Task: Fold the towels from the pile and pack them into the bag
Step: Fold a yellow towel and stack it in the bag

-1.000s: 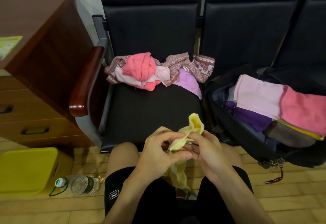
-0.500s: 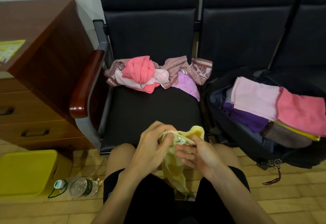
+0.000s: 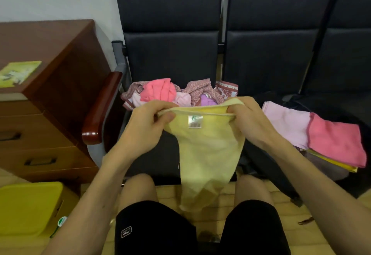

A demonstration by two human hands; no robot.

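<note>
Now left hand [image 3: 147,127] and right hand [image 3: 250,123] pinch the pale-yellow cloth towel [image 3: 208,154] spread open; folding probably needs its corners brought together.

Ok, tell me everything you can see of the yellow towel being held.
The yellow towel is pale, thin, soft-looking cloth with a hemmed top edge and a small silvery label just below it. It is unfolded and held up in front of the chair seat: the left hand pinches one top corner, the right hand grips the other, the edge stretched between them. The rest hangs creased and narrowing, its lower end between the person's knees. Only the hands seem to touch it.
</note>
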